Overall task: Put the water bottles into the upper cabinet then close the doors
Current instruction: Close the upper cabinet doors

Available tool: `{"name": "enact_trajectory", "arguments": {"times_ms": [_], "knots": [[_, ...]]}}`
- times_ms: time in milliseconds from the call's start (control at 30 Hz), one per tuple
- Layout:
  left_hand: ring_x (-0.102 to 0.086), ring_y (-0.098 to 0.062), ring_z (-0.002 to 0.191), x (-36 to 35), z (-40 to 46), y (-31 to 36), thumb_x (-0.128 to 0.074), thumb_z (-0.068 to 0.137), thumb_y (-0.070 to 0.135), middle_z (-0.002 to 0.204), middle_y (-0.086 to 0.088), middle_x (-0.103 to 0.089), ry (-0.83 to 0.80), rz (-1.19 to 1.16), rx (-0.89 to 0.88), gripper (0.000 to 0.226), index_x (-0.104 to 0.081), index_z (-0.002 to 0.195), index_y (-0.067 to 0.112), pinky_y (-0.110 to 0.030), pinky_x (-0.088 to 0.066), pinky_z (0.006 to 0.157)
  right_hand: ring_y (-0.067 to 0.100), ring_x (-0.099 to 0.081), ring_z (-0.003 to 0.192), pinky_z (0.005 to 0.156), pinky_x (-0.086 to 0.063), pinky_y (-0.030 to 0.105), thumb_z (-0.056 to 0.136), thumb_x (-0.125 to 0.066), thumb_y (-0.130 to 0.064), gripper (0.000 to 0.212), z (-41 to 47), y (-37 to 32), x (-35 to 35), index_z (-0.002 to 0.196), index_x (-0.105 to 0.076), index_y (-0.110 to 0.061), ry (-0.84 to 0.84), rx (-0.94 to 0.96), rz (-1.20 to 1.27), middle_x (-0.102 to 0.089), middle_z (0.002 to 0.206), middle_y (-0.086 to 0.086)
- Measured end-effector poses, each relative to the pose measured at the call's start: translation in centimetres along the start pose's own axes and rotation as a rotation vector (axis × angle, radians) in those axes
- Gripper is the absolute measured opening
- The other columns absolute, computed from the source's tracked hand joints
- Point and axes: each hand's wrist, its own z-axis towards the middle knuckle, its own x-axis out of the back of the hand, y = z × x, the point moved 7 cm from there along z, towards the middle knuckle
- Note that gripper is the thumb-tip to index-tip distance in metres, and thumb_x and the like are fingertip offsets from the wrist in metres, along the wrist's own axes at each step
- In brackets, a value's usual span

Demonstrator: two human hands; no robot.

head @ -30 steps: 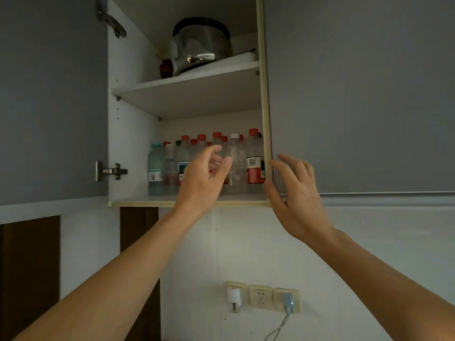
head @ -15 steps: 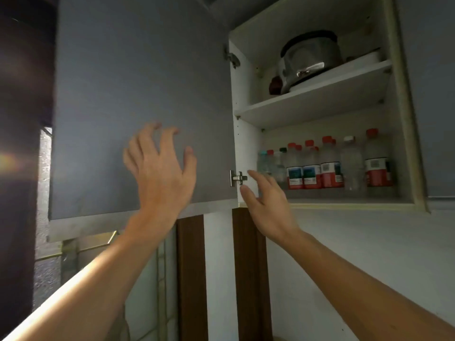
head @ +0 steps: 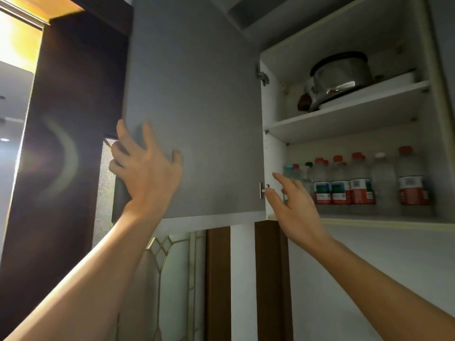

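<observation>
Left hand [head: 145,168] gripping free edge of open grey cabinet door [head: 197,114]. Right hand [head: 294,205] spread, empty, near hinge [head: 264,190]. Water bottles [head: 357,183] shelved.

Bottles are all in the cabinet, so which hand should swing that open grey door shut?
Left. The left hand already curls round the open grey door's free edge; the right hand hangs open by the hinge, with poor leverage.

The left hand [head: 145,168] has a couple of fingers wrapped behind the door [head: 194,107] edge, so can't see those tips. Back-row water bottles [head: 357,180] are mostly hidden, labels too blurry to read. Cabinet [head: 430,70] is cut off on the right.
</observation>
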Motion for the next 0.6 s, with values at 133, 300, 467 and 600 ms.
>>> {"name": "enact_trajectory", "arguments": {"times_ms": [133, 300, 467, 600], "knots": [[-0.031, -0.047, 0.137, 2.1, 0.1, 0.1, -0.061, 0.09, 0.042, 0.162, -0.019, -0.018, -0.045, -0.219, 0.04, 0.075, -0.029, 0.153, 0.019, -0.056, -0.027, 0.109, 0.013, -0.041, 0.138, 0.11, -0.042, 0.037, 0.101, -0.047, -0.049, 0.054, -0.1, -1.8, 0.3, 0.152, -0.035, -0.036, 0.011, 0.042, 0.012, -0.037, 0.154, -0.007], [-0.047, -0.025, 0.132, 6.8, -1.6, 1.7, -0.061, 0.091, 0.025, 0.146, 0.005, -0.05, -0.008, -0.659, -0.155, 0.062, -0.04, 0.149, 0.024, -0.036, -0.037, 0.107, 0.006, -0.039, 0.138, 0.11, -0.041, 0.038, 0.096, -0.047, -0.059, 0.06, -0.7, -4.4, 1.8, 0.152, -0.033, -0.042, 0.03, 0.092, 0.065, -0.037, 0.154, -0.013], [-0.065, -0.001, 0.11, 6.9, -3.7, 5.6, -0.045, 0.104, 0.022, 0.127, 0.029, -0.062, -0.229, -1.271, -0.222, 0.045, -0.041, 0.149, 0.027, -0.023, -0.058, 0.083, 0.0, -0.046, 0.132, 0.102, -0.045, 0.022, 0.093, -0.048, -0.064, 0.058, -2.0, -7.3, 4.6, 0.148, -0.036, -0.048, 0.056, 0.164, 0.199, -0.045, 0.149, -0.018], [-0.047, -0.003, 0.137, 2.7, -6.4, 9.2, -0.039, 0.106, 0.037, 0.153, 0.012, -0.047, -0.502, -1.442, -0.225, 0.053, -0.026, 0.158, 0.034, -0.043, -0.042, 0.114, -0.006, -0.048, 0.131, 0.102, -0.047, 0.02, 0.093, -0.048, -0.056, 0.058, -3.1, -9.6, 6.9, 0.148, -0.04, -0.04, 0.044, 0.249, 0.327, -0.052, 0.142, -0.024]]}}
